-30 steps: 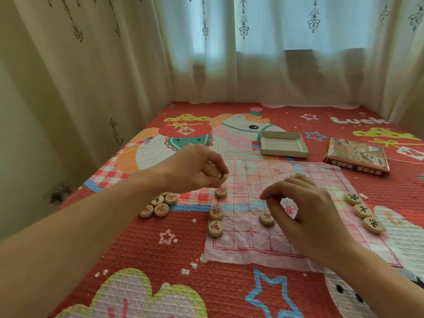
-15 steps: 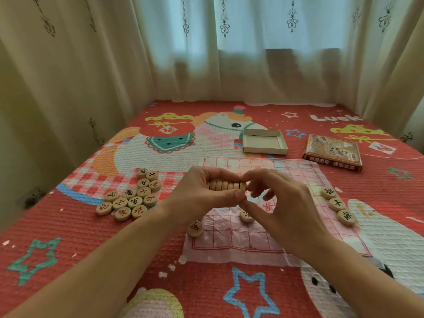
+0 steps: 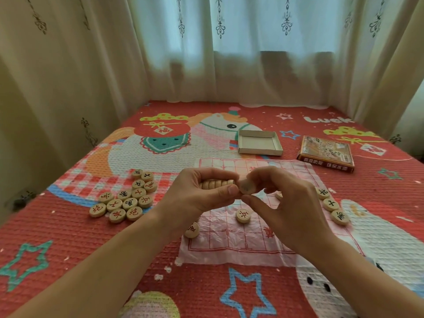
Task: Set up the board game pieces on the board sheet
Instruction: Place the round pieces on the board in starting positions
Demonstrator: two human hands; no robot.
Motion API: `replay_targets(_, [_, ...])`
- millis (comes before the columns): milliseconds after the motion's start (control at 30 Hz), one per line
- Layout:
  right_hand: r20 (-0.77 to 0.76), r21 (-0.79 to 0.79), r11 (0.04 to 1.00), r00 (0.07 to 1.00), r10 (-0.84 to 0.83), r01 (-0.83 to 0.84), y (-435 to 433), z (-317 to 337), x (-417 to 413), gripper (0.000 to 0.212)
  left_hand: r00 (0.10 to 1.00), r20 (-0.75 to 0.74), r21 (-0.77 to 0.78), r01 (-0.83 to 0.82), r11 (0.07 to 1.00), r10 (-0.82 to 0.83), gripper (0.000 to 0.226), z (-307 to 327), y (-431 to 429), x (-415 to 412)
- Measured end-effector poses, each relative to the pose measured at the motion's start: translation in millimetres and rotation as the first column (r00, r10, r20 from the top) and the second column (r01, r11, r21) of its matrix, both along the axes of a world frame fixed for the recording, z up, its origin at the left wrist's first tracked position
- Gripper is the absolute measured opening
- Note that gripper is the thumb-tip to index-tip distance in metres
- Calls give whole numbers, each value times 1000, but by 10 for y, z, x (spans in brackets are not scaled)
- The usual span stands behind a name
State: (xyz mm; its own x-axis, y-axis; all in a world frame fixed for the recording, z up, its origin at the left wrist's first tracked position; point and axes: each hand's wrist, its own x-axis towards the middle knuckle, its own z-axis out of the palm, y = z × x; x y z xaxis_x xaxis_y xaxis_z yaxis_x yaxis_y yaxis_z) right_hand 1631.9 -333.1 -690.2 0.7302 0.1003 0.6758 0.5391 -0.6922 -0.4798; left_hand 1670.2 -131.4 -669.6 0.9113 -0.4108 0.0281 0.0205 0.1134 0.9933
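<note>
A thin plastic board sheet (image 3: pixel 241 239) with a red grid lies on the red mat. My left hand (image 3: pixel 197 191) grips a stack of round wooden pieces (image 3: pixel 215 184) held sideways above the sheet. My right hand (image 3: pixel 286 198) pinches a single wooden piece (image 3: pixel 246 187) at the end of that stack. One piece (image 3: pixel 243 215) lies on the sheet and another (image 3: pixel 191 230) sits at its left edge. A heap of several pieces (image 3: pixel 128 198) lies on the mat to the left. Three pieces (image 3: pixel 330 204) line the sheet's right side.
An open shallow cardboard tray (image 3: pixel 260 149) stands behind the sheet. The game box lid (image 3: pixel 325 153) lies at the back right. Curtains close off the back and both sides of the patterned mat (image 3: pixel 68 237).
My left hand lifted from the sheet's left edge to meet the right hand over the sheet. The right hand now pinches one piece off the stack's end. The view shifted left.
</note>
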Motion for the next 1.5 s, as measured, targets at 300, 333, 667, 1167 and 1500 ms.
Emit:
replay_targets(300, [19, -4, 999, 998, -53, 53, -22, 5, 1, 30, 1000, -26, -61, 1, 998, -3, 33, -16, -23, -27])
replay_targets(333, [16, -4, 999, 999, -52, 52, -23, 7, 2, 29, 1000, -20, -68, -8, 998, 7, 34, -17, -19, -39])
replay_targets(667, [-178, -143, 938, 924, -340, 317, -787, 141, 389, 12, 995, -81, -182, -67, 981, 53, 36, -14, -147, -40])
replay_targets(1167, [-317, -320, 815, 756, -572, 483, -1395, -20, 1056, 8, 998, -49, -171, -41, 984, 33, 35, -32, -152, -36])
replay_targets(1500, [-254, -249, 821, 784, -567, 513, -1362, -28, 1029, 6, 996, -82, -178, -36, 983, 21, 36, -32, -161, -37])
